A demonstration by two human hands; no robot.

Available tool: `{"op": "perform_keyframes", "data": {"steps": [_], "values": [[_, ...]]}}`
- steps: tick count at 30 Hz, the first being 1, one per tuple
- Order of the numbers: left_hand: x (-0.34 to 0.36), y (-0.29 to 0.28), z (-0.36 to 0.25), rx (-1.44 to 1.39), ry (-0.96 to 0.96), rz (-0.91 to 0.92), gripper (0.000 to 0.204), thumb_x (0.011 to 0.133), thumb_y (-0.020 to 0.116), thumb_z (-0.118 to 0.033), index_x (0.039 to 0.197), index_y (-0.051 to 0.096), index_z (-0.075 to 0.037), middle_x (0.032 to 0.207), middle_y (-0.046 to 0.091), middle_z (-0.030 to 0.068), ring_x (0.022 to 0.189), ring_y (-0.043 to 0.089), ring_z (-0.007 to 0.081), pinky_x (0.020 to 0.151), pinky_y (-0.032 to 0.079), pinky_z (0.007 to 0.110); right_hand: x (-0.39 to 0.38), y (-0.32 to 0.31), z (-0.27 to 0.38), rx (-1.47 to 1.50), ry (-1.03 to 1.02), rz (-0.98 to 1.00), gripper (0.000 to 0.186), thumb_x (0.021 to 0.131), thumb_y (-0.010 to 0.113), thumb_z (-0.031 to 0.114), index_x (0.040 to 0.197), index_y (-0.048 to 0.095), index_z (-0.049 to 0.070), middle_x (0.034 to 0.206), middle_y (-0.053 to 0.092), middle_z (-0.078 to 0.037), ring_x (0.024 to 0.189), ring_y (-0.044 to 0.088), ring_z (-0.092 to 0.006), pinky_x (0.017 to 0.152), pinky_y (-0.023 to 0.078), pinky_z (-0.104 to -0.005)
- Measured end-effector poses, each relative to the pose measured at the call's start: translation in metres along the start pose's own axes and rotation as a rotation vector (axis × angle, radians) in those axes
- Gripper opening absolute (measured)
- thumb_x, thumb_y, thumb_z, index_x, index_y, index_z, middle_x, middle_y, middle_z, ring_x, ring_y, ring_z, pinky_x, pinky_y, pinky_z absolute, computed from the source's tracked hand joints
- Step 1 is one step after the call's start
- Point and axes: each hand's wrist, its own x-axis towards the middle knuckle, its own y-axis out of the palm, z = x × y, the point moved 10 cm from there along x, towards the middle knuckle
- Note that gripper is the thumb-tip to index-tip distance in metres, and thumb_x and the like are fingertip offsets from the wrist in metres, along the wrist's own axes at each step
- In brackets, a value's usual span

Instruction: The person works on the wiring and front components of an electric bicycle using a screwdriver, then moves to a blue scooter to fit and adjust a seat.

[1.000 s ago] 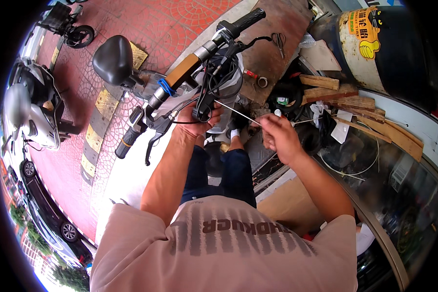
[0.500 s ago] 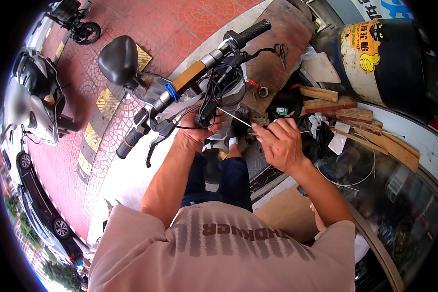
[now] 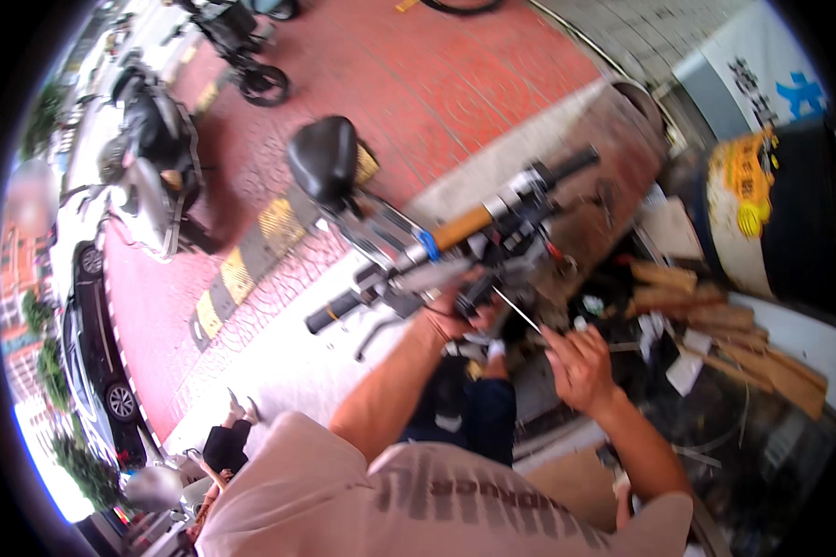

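Observation:
A handlebar (image 3: 464, 226) with a gold-brown middle section and black grips stands before me at a slant. Below it, my left hand (image 3: 460, 316) is closed around a black part (image 3: 476, 293) among dark cables; some of its fingers are hidden. My right hand (image 3: 581, 367) is closed on a screwdriver (image 3: 518, 311). Its thin straight metal shaft slants up and left to the black part, while the handle is covered by my fingers. A blue tie (image 3: 427, 245) wraps the bar, and a brake lever (image 3: 378, 336) hangs near the left grip. The picture is blurred.
Beyond the handlebar is a black saddle (image 3: 323, 160). To the right lie wood pieces (image 3: 697, 306) and a black-and-white drum (image 3: 724, 213). A parked scooter (image 3: 153, 190) and a dark car (image 3: 97, 325) are on the left. A seated person (image 3: 225, 450) is at lower left.
The whole view has swung, so the handlebar and both hands sit farther right and lower. Both hands keep their holds, and the shaft still reaches the black part.

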Motion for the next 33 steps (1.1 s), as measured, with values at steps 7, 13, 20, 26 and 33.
{"op": "perform_keyframes", "data": {"steps": [7,13,20,26,33], "values": [[0.004,0.003,0.005,0.078,-0.045,0.089,0.051,0.1,0.059,-0.051,0.098,0.066,0.0,0.087,0.062,0.0125,0.067,0.055,0.0223,0.048,0.035,0.032,-0.02,0.015,-0.031,0.481,0.394,-0.132,0.031,0.099,0.06,0.019,0.118,0.07,-0.004,0.094,0.074,-0.018,0.08,0.07,-0.0271,0.074,0.053,-0.035],[0.005,0.003,0.001,0.061,0.017,0.062,0.047,0.101,0.059,-0.048,0.099,0.065,-0.001,0.09,0.064,0.0155,0.063,0.056,0.0227,0.045,0.034,0.03,-0.051,0.057,-0.068,1.116,0.804,-0.164,0.025,0.099,0.063,0.014,0.117,0.07,-0.002,0.071,0.052,0.001,0.054,0.042,-0.0055,0.056,0.042,-0.0281],[0.005,-0.006,0.0,0.091,0.039,0.049,0.043,0.101,0.059,-0.047,0.102,0.065,-0.005,0.091,0.065,0.016,0.063,0.056,0.0228,0.044,0.035,0.03,-0.06,0.079,-0.061,1.605,1.153,-0.146,0.024,0.102,0.057,0.018,0.115,0.068,0.001,0.06,0.038,0.005,0.049,0.038,-0.0087,0.059,0.042,-0.0324],[0.014,-0.005,0.001,0.105,0.019,0.069,0.045,0.102,0.057,-0.051,0.107,0.066,-0.007,0.092,0.068,0.0171,0.068,0.061,0.0256,0.044,0.039,0.032,-0.066,0.075,-0.061,1.662,1.213,-0.005,0.03,0.105,0.053,0.023,0.118,0.067,0.0,0.059,0.035,0.007,0.048,0.036,-0.0088,0.06,0.043,-0.0329],[-0.015,0.003,0.018,0.012,0.118,0.107,0.101,0.095,0.053,-0.068,0.153,0.03,0.012,0.151,0.043,0.037,0.134,0.051,0.0517,0.107,0.05,0.056,-0.123,-0.017,-0.095,1.256,0.96,0.011,0.03,0.107,0.051,0.022,0.117,0.068,0.0,0.065,0.048,0.002,0.056,0.047,-0.0106,0.062,0.045,-0.0282]]}}
